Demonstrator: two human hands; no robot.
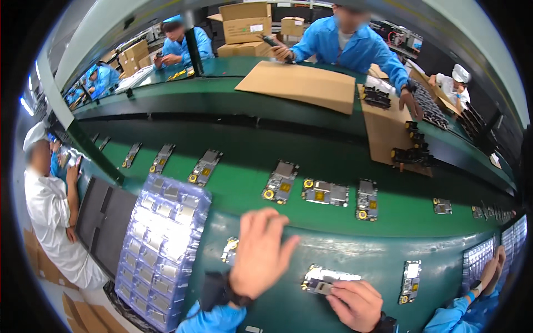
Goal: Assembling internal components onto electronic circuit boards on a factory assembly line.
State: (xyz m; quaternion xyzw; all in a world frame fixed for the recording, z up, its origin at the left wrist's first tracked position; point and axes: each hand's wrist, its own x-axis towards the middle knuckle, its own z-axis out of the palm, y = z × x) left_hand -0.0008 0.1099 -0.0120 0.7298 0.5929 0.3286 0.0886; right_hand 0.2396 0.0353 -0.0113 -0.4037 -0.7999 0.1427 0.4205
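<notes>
My right hand (355, 304) pinches a small grey rectangular metal plate (322, 287) between thumb and fingers. The plate is against the near side of a circuit board (340, 274) lying on the green work surface. My left hand (262, 252) is raised over the table edge by the belt, thumb apart from the fingers, with nothing visible in it. Partly behind its wrist lies another circuit board (229, 250). To the left stands a clear plastic blister tray (206, 206) with rows of similar grey plates in its pockets. A third circuit board (410, 282) lies right of my right hand.
Several circuit boards, one of them (280, 182), lie along the green belt (233, 191). A slanted metal post (91, 147) stands at left. Across the belt, a person in blue (355, 47) reaches toward black parts on cardboard (388, 133). Another worker's hands (491, 269) are at right.
</notes>
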